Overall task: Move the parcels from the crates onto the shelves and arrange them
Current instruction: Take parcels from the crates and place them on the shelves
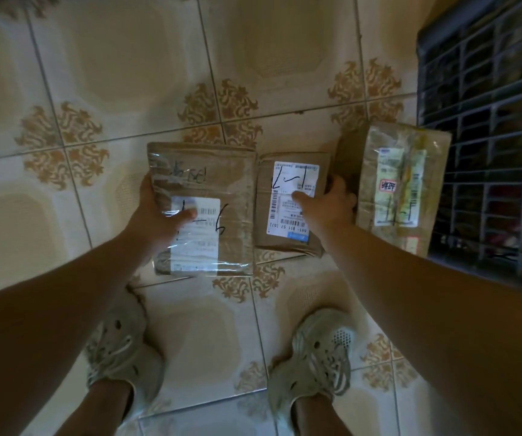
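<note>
Pickup step: left hand gripped the left parcel, right hand clamped the middle parcel. Next, likely: lift both to shelves.

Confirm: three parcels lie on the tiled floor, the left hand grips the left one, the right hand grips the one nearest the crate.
Wrong in one respect: in the head view the right hand grips the middle parcel, not the parcel nearest the crate, which lies beside the crate. The left hand does grip the left parcel.
</note>
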### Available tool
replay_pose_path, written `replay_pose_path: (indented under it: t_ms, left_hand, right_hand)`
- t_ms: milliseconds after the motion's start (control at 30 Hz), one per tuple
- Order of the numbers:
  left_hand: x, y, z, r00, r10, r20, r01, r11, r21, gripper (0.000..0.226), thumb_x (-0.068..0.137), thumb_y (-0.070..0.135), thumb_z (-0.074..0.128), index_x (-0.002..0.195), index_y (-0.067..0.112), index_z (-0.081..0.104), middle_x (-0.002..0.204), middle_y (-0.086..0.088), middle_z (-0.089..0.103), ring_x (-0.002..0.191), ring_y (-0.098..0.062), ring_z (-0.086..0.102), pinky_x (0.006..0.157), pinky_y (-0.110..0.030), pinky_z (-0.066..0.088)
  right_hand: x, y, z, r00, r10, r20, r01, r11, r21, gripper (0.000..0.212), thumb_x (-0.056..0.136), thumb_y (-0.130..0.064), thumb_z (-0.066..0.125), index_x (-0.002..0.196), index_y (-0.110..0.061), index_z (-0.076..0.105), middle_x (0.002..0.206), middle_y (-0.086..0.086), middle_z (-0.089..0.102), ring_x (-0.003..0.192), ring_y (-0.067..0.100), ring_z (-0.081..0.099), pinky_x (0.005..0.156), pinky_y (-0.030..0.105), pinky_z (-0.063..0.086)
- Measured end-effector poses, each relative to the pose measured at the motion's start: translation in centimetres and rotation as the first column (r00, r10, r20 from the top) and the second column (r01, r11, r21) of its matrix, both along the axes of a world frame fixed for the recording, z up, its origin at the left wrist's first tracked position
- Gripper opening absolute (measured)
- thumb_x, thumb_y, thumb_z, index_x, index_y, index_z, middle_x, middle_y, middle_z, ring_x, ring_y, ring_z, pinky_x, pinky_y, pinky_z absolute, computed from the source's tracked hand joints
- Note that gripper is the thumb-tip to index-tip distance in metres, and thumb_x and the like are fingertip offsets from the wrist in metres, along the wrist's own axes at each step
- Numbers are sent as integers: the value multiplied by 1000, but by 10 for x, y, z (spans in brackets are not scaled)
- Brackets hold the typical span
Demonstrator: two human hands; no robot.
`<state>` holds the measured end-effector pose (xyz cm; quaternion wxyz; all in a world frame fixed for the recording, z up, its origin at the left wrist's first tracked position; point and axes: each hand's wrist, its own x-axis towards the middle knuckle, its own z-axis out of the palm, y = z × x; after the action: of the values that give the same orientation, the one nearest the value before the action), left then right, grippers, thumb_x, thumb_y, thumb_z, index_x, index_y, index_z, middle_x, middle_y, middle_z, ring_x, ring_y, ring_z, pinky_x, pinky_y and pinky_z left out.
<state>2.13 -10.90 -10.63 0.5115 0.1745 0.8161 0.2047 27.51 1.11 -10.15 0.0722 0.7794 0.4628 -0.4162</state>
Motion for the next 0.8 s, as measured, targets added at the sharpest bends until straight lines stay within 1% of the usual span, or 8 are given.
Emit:
replay_pose_path:
  t_ms: [100,167,233,333,467,567,667,800]
  left_hand:
    - [-1,0,0,1000,9,-2,-9,1000,-21,88,82,17,75,145,36,16,104,18,50,101,-18,51,60,-21,39]
    - [-3,1,4,999,-13,-39,12,1000,-28,87,82,17,75,145,32,17,107,12,49,100,-20,51,61,-22,39]
    - [0,5,11,994,-56,-98,54,998,-22,82,81,15,75,142,27,21,108,8,49,97,-22,53,63,-26,41]
    - [9,18,32,974,-100,-205,97,995,-27,78,80,14,75,141,17,27,129,-7,48,111,-33,54,79,-38,48]
    - [39,46,77,930,-222,-292,262,959,106,67,83,24,72,141,15,39,142,-9,42,130,-24,42,108,-43,38]
    - [71,71,116,991,-130,35,121,973,195,40,88,24,67,125,23,50,120,5,59,107,6,56,95,-19,46]
    - [91,88,139,911,-63,407,15,992,122,60,91,18,64,143,30,39,118,-6,67,97,-21,70,86,-46,57]
    - [101,92,150,901,-61,430,27,996,85,77,88,11,67,149,38,28,120,-7,67,100,-28,68,90,-53,53]
  right_hand:
    - [2,-2,1,968,-171,-186,172,985,-11,81,84,-28,76,145,-20,23,137,11,52,113,32,60,71,33,55]
    - [5,-3,2,970,-134,-204,139,990,9,73,87,-26,73,141,-18,24,134,10,56,108,29,63,61,24,48]
    - [6,-6,8,973,-103,-208,112,993,33,72,88,-28,72,142,-19,25,135,8,56,110,29,63,62,23,48]
    - [8,-9,26,953,-140,-269,167,983,79,76,85,-31,75,145,-21,28,134,6,56,112,26,63,84,34,56]
    - [13,-7,60,881,-231,-413,286,955,75,72,88,-30,72,147,-24,31,109,-14,63,96,12,67,66,22,54]
    - [14,-4,84,790,-317,-524,358,933,-25,65,90,-30,71,144,-27,35,103,-16,66,92,11,69,79,36,60]
    - [15,-3,102,704,-377,-602,398,911,-105,42,90,-28,70,126,-32,49,102,-11,71,93,16,72,86,48,58]
    - [31,1,120,725,-358,-588,358,926,-122,45,92,-39,64,134,-29,49,119,-1,68,103,21,68,92,46,55]
